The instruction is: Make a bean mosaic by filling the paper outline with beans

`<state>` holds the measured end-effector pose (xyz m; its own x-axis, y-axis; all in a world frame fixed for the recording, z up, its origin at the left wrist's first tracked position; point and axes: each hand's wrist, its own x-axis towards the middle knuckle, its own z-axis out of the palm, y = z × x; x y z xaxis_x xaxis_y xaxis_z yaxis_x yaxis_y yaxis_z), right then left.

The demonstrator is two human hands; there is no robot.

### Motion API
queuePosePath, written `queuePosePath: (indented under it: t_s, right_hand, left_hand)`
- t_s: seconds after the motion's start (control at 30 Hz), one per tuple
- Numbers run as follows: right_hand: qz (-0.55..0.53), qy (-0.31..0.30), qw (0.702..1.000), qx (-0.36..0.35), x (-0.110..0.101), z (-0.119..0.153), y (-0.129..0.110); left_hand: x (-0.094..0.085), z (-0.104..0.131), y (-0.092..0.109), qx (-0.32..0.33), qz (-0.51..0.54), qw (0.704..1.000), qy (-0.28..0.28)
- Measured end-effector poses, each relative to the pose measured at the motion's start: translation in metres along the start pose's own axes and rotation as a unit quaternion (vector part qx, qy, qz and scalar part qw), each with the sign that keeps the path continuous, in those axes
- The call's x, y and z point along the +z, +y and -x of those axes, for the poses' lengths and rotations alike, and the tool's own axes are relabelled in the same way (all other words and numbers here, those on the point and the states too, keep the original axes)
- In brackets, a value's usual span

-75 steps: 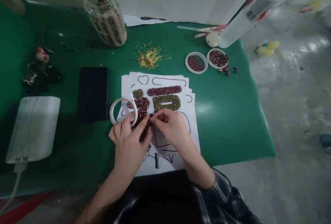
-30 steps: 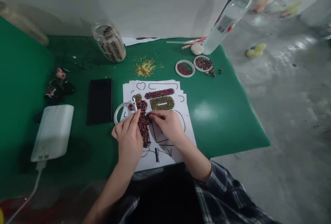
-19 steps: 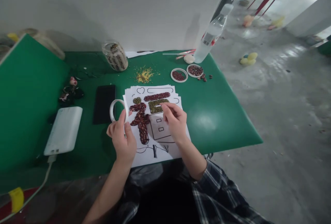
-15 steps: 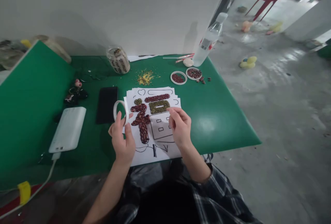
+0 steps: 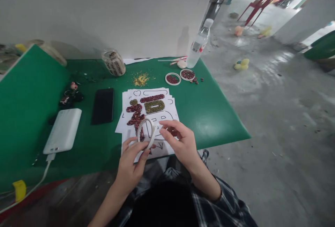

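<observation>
My left hand (image 5: 132,162) grips a roll of white tape (image 5: 153,133) between thumb and fingers, tilted up over the paper sheet (image 5: 171,113). Close to the roll's right side is my right hand (image 5: 184,145), thumb and forefinger apart; I cannot make out anything between them. The sheet tops a small stack and bears outlined drawings. Dark red beans (image 5: 135,118) fill the left strokes, small reddish beans (image 5: 152,98) fill a bar at the top, and green beans (image 5: 154,107) fill a box shape below it. The roll and my hands cover the lower drawing partly.
Behind the paper are a pile of yellow bits (image 5: 140,79), two lids of beans (image 5: 173,79), a jar (image 5: 113,63) and a water bottle (image 5: 199,45). To the left lie a phone (image 5: 103,106), a white power bank (image 5: 62,131) with cable, and trinkets (image 5: 72,94).
My left hand has brought the tape roll rightward and down over the paper. My right hand has moved lower, beside the roll, with its fingers spreading. The view has shifted slightly.
</observation>
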<state>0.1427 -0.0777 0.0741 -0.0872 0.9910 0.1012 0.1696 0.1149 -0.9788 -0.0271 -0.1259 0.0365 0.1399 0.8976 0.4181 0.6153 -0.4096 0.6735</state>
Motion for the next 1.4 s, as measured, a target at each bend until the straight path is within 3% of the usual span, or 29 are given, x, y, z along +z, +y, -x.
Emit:
queuePosePath:
  t_s: [0.17, 0.37, 0.67, 0.83, 0.97, 1.4]
  right_hand:
    - [-0.002, -0.019, 1.0, -0.01, -0.006, 0.004, -0.007]
    - [0.029, 0.001, 0.999, -0.028, -0.013, 0.006, -0.007]
    - [0.135, 0.023, 0.989, -0.054, -0.022, 0.004, 0.005]
    - [0.175, 0.029, 0.982, -0.06, -0.021, -0.002, 0.011]
    - [0.147, 0.02, 0.988, -0.048, -0.02, -0.008, 0.015]
    - [0.089, -0.007, 0.99, 0.107, -0.009, -0.029, 0.035]
  left_hand:
    - [-0.005, 0.001, 0.003, 0.025, -0.011, 1.0, -0.016]
    - [-0.004, 0.002, 0.005, 0.042, -0.015, 0.999, -0.024]
    - [-0.007, -0.004, -0.002, 0.095, -0.127, 0.986, -0.061]
    - [-0.009, -0.016, -0.001, 0.106, -0.2, 0.974, 0.028]
    - [-0.011, -0.03, -0.007, 0.098, -0.217, 0.966, 0.097]
    - [-0.004, -0.063, -0.043, 0.104, -0.293, 0.946, 0.087]
